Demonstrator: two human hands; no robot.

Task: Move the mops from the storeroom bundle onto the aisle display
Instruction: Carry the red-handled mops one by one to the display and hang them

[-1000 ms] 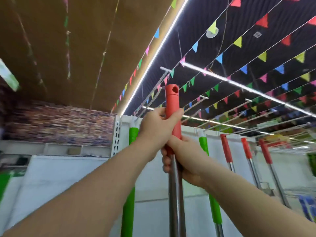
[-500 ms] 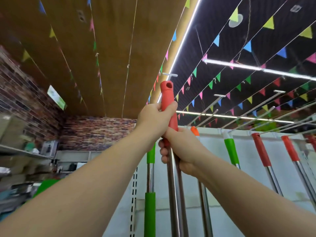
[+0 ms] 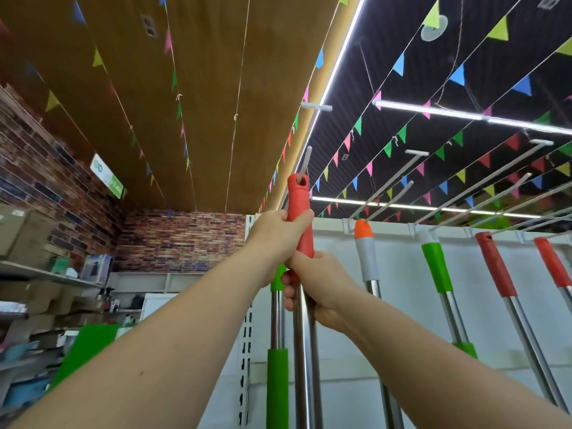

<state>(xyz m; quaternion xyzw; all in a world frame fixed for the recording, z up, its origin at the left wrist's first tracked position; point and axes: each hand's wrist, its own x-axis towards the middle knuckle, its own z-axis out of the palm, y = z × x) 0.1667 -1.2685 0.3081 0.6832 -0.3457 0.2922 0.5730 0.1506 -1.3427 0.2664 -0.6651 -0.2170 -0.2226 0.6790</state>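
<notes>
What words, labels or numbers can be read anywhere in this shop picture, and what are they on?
No text can be read.
Green and white sign on the brick wall: a looped logo, lettering too blurred.
Cardboard boxes on the left shelves: labels too small.
Red mop handle, held by both hands: no print visible.

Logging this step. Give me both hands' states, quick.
Left hand: gripping the red mop handle.
Right hand: gripping the same handle, just below.

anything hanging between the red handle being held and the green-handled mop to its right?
Yes: one mop with an orange-tipped grey handle hangs between the held red handle and the green-handled mop, seen in the head view.
</notes>
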